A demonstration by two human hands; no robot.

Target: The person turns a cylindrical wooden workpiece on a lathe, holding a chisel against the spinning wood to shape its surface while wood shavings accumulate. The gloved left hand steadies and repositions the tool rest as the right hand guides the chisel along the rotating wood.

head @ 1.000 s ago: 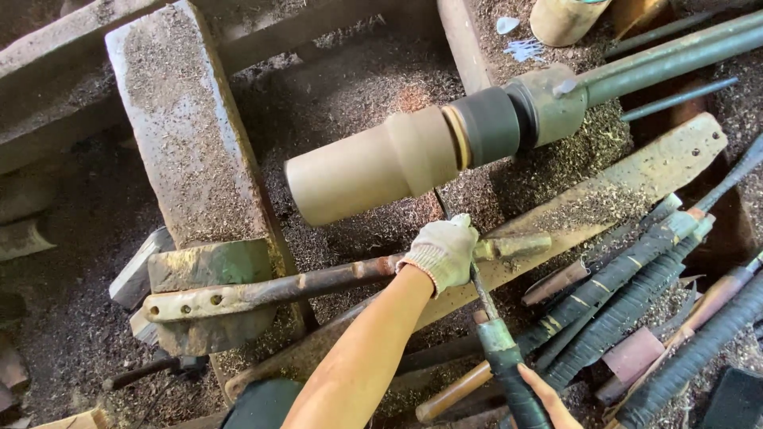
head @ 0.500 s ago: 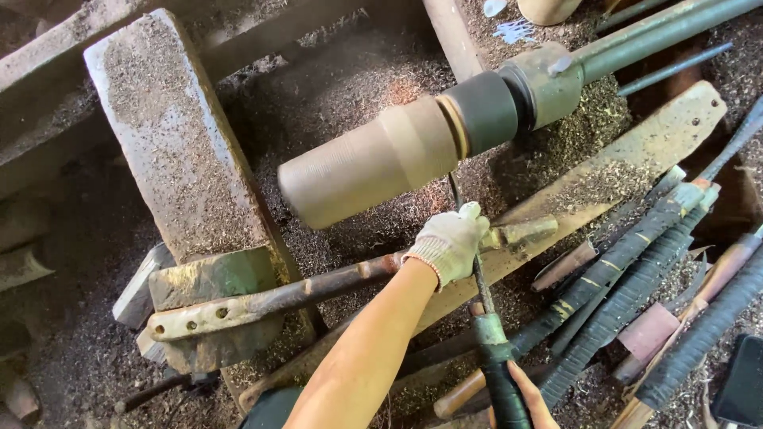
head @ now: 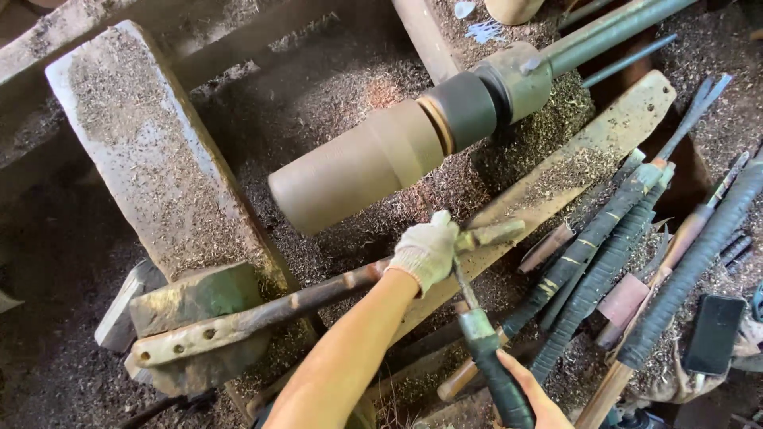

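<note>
Head view: the left hand, in a white knit glove, is clamped over a rusty metal bar that runs across the sawdust-covered surface as a rest. The right hand, bare, is closed around the wrapped handle of a turning chisel, whose blade passes beside the gloved fingers. Just above sits the pale wooden cylinder mounted on the lathe spindle. More wrapped-handle tools lie to the right.
</note>
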